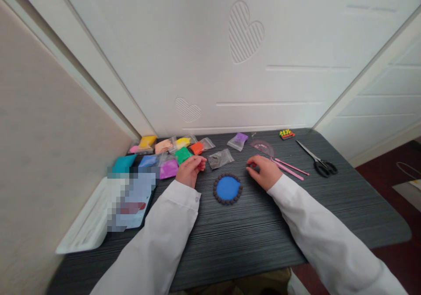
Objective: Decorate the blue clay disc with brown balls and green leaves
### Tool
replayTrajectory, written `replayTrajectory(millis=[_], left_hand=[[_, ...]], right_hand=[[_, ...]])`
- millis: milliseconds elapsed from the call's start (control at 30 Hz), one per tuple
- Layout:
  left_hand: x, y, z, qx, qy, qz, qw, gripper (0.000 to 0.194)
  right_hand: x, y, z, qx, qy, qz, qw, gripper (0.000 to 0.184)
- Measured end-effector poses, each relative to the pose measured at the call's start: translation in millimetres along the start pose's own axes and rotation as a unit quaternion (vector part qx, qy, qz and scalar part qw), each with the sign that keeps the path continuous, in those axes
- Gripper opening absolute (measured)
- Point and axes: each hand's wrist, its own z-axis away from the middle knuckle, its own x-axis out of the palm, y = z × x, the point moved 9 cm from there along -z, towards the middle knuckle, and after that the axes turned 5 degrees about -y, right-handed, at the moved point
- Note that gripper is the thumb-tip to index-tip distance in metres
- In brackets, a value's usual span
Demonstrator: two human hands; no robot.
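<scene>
One blue disc [227, 188] ringed with dark balls [215, 192] lies between the hands, midway between the desk's [226, 238] far and near edges. The left hand [190, 171], beside a green packet [183, 155], is curled narrow; whether it holds anything, I cannot tell. The right hand [265, 172], near pink tools [289, 170], leaves a narrow gap between thumb and forefinger. Scissors [317, 160] lie toward the right edge.
</scene>
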Motion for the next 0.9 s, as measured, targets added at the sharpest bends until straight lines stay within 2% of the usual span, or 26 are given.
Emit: replayTrajectory(millis=[167,333,467,600,833,900], left_hand=[[1.0,-1.0,0.0,-0.004,-0.002,0.002,1.000,0.013],[0.6,-1.9,-1.2,0.002,-0.005,0.006,1.000,0.012],[0.6,-2.1,-1.4,0.004,-0.011,0.004,1.000,0.012],[-0.9,-1.2,-0.3,0.006,-0.009,0.004,1.000,0.011],[1.2,-1.6,-0.4,0.003,-0.008,0.007,1.000,0.011],[2.0,-2.0,-1.0,0.001,-0.011,0.007,1.000,0.012]], right_hand=[[-8.8,-0.7,50.2,-0.010,-0.036,0.044,0.998,0.020],[-7.8,-13.1,88.7,0.012,-0.050,0.168,0.984,0.038],[-3.6,-14.7,80.1,0.045,-0.052,0.195,0.978,0.049],[-0.3,-10.0,64.8,0.064,-0.063,0.203,0.975,0.051],[3.3,-11.3,101.5,0.064,-0.090,0.206,0.972,0.053],[3.8,-10.0,101.3,0.073,-0.087,0.207,0.972,0.053]])
